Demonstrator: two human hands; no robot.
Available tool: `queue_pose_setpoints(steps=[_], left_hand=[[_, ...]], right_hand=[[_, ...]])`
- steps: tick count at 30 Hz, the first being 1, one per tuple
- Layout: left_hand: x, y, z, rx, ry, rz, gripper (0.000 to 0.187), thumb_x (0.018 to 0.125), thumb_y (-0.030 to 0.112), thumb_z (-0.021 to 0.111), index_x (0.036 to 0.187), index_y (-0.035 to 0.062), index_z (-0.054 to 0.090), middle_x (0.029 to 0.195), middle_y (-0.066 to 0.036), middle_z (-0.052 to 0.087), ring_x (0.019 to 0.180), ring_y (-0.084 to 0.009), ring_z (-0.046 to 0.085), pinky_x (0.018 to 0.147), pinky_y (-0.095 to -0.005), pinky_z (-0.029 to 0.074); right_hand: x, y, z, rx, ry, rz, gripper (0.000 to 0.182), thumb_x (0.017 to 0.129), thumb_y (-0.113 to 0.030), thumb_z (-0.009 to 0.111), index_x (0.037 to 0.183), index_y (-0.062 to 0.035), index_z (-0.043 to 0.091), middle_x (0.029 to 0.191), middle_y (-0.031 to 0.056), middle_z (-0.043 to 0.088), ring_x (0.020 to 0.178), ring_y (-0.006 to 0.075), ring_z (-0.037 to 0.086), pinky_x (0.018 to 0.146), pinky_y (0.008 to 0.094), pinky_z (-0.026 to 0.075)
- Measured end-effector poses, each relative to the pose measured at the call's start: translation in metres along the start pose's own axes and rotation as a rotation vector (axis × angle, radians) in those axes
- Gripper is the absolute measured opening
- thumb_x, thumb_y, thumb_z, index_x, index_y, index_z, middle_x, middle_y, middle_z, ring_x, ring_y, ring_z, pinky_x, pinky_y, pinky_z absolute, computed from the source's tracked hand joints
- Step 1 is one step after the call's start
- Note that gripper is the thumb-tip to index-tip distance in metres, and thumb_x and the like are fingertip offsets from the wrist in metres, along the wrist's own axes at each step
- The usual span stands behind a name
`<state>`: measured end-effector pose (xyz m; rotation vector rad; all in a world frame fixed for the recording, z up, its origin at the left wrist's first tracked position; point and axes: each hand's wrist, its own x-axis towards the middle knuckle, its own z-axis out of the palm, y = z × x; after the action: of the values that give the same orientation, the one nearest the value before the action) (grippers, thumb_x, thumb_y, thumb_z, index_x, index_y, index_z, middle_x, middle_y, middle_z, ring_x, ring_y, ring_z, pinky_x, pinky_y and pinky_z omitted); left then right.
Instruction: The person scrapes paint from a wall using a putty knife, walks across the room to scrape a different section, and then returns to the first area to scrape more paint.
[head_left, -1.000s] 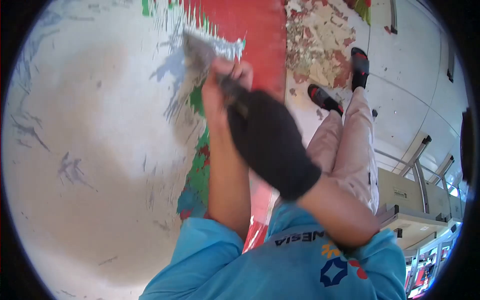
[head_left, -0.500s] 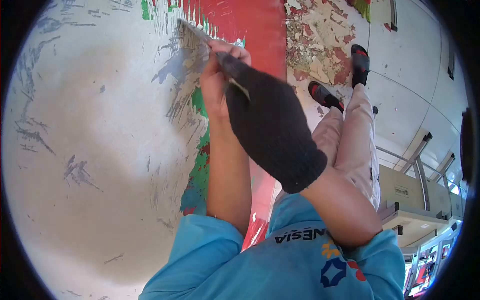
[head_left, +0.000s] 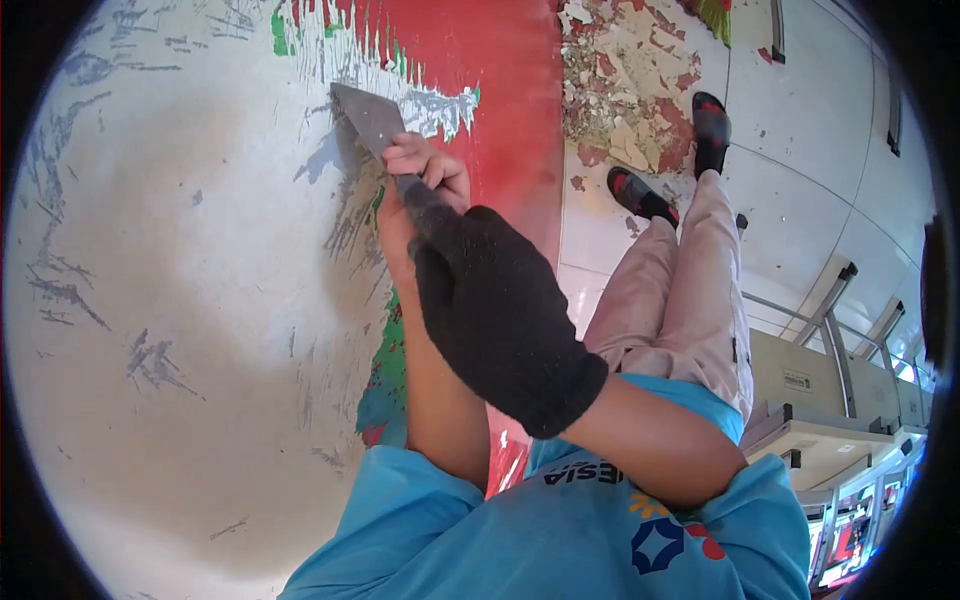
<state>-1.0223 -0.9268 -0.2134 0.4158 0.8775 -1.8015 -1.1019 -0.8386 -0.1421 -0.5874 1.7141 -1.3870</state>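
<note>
A paint scraper with a flat grey metal blade (head_left: 370, 115) is set against the white wall (head_left: 200, 300), close to the ragged edge of the red paint (head_left: 490, 90). My right hand (head_left: 500, 310), in a black knitted glove, is closed round its handle. My left hand (head_left: 430, 170) is bare, its fingers curled at the base of the blade, partly hidden behind the glove. Scraped streaks of white, grey and green (head_left: 393, 350) lie around the blade and below my left hand.
Paint flakes and crumbs (head_left: 635, 90) are heaped on the tiled floor (head_left: 800, 130) near my sandals (head_left: 640, 192). Metal-framed furniture with pale panels (head_left: 800, 375) stands at the right. Green bristle-like material (head_left: 713, 20) shows at the top.
Both hands have come down and slightly left, towards my body, with the scraper. The blade's broad face has turned more into view.
</note>
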Motion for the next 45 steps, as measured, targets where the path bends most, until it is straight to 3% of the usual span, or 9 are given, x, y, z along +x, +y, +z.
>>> queue_pose_setpoints(steps=[2, 6, 10, 22, 25, 28, 40, 42, 45], left_hand=[[0.005, 0.004, 0.014, 0.951, -0.093, -0.167, 0.011, 0.082, 0.002, 0.051, 0.092, 0.0051, 0.049, 0.084, 0.001, 0.055, 0.066, -0.0063, 0.048, 0.061, -0.0238, 0.034], [0.016, -0.021, 0.009, 1.232, -0.244, -0.099, 0.012, 0.082, 0.003, 0.049, 0.094, 0.0041, 0.050, 0.089, -0.002, 0.056, 0.073, -0.0080, 0.049, 0.062, -0.0248, 0.035], [-0.019, -0.008, 0.007, 0.531, -0.024, -0.192, 0.013, 0.083, 0.004, 0.051, 0.096, 0.0030, 0.048, 0.087, -0.003, 0.055, 0.072, -0.0094, 0.047, 0.061, -0.0233, 0.035], [0.008, -0.031, 0.014, 0.839, -0.018, -0.017, 0.003, 0.083, 0.006, 0.050, 0.086, 0.0058, 0.049, 0.076, 0.000, 0.053, 0.064, -0.0080, 0.050, 0.058, -0.0252, 0.033], [0.023, 0.010, -0.016, 0.456, -0.493, -0.390, 0.008, 0.082, 0.001, 0.049, 0.087, 0.0066, 0.049, 0.075, 0.001, 0.053, 0.063, -0.0079, 0.049, 0.058, -0.0244, 0.033], [0.004, -0.006, 0.008, 1.028, -0.294, -0.173, 0.008, 0.082, 0.001, 0.048, 0.089, 0.0061, 0.048, 0.077, 0.000, 0.055, 0.066, -0.0073, 0.051, 0.057, -0.0239, 0.032], [0.000, -0.040, 0.009, 0.796, -0.092, -0.153, 0.017, 0.081, 0.000, 0.049, 0.097, 0.0026, 0.047, 0.082, -0.001, 0.056, 0.073, -0.0081, 0.055, 0.060, -0.0231, 0.033], [-0.002, -0.039, 0.001, -0.058, -0.121, 0.156, 0.012, 0.081, -0.001, 0.049, 0.092, 0.0027, 0.048, 0.082, -0.001, 0.056, 0.071, -0.0083, 0.053, 0.061, -0.0233, 0.033], [0.018, -0.032, 0.018, 0.325, -0.038, -0.038, 0.014, 0.080, -0.001, 0.050, 0.093, 0.0016, 0.047, 0.085, -0.002, 0.056, 0.072, -0.0088, 0.055, 0.060, -0.0227, 0.032]], right_hand=[[0.004, 0.008, 0.010, 0.030, 0.069, -0.040, 0.031, 0.081, -0.010, 0.050, 0.110, -0.0015, 0.053, 0.070, 0.0174, 0.051, 0.065, 0.0316, 0.053, 0.059, 0.0399, 0.042], [0.025, 0.013, 0.008, 0.072, 0.108, -0.087, 0.026, 0.081, -0.009, 0.049, 0.105, -0.0004, 0.054, 0.070, 0.0179, 0.051, 0.066, 0.0325, 0.053, 0.059, 0.0401, 0.041], [-0.005, -0.008, -0.011, 0.002, -0.201, 0.156, 0.021, 0.080, -0.010, 0.050, 0.098, 0.0003, 0.056, 0.070, 0.0187, 0.052, 0.066, 0.0330, 0.053, 0.059, 0.0402, 0.041], [0.013, 0.008, 0.000, 0.013, 0.004, -0.025, 0.031, 0.080, -0.009, 0.050, 0.110, -0.0033, 0.054, 0.069, 0.0171, 0.050, 0.064, 0.0311, 0.051, 0.057, 0.0397, 0.040], [-0.004, -0.007, -0.014, 0.006, -0.213, 0.139, 0.031, 0.080, -0.009, 0.049, 0.111, -0.0042, 0.054, 0.068, 0.0166, 0.049, 0.063, 0.0307, 0.051, 0.057, 0.0398, 0.040], [0.003, 0.009, -0.006, -0.104, -0.081, -0.112, 0.034, 0.079, -0.009, 0.051, 0.112, -0.0041, 0.054, 0.068, 0.0162, 0.049, 0.064, 0.0306, 0.052, 0.057, 0.0394, 0.041], [0.027, -0.003, -0.020, 0.047, -0.058, -0.067, 0.032, 0.079, -0.009, 0.050, 0.110, -0.0020, 0.054, 0.069, 0.0171, 0.051, 0.066, 0.0303, 0.053, 0.057, 0.0390, 0.041], [0.039, 0.000, -0.022, 0.034, 0.008, -0.109, 0.031, 0.079, -0.009, 0.050, 0.109, -0.0017, 0.054, 0.069, 0.0173, 0.051, 0.065, 0.0303, 0.053, 0.057, 0.0390, 0.041], [0.029, 0.005, -0.008, 0.071, 0.043, -0.086, 0.031, 0.080, -0.009, 0.049, 0.109, -0.0011, 0.054, 0.069, 0.0176, 0.051, 0.065, 0.0302, 0.053, 0.056, 0.0389, 0.041]])
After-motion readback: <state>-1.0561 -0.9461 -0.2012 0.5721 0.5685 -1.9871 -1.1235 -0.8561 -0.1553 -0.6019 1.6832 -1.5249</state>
